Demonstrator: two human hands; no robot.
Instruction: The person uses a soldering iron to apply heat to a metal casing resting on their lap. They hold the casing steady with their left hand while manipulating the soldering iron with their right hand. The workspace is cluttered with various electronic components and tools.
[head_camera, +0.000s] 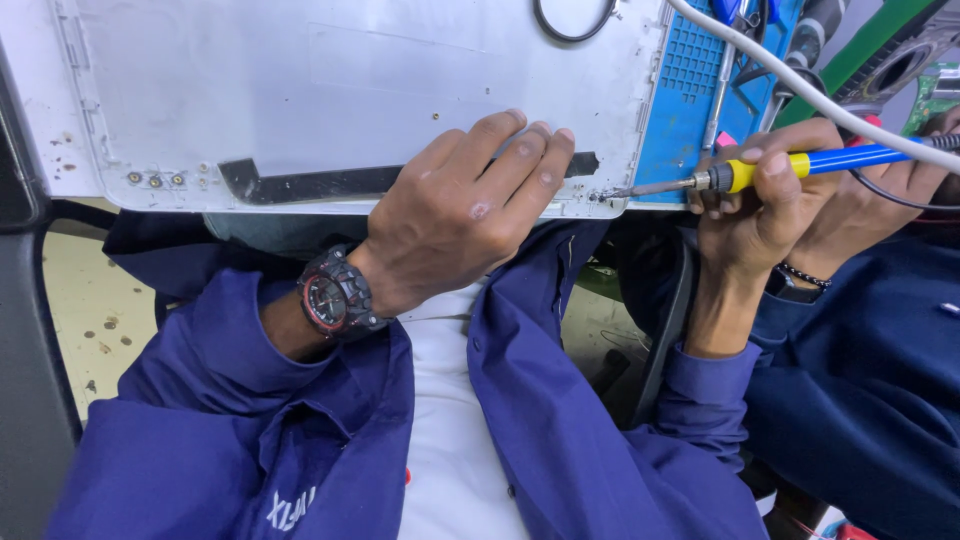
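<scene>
1. Left hand (460, 205), frame centre: fingers flat, pressing down silver laptop panel (330, 80) over black strip (300, 183).
2. Right hand (765, 205), right: gripping soldering iron (790, 165); tip at panel's lower right corner.
3. Judged mid-work: corner unfinished, brass standoffs (154, 180) lower left untouched.

Blue-yellow screwdriver (800, 163) near-level, tip at silver panel (350, 90) edge.
</scene>
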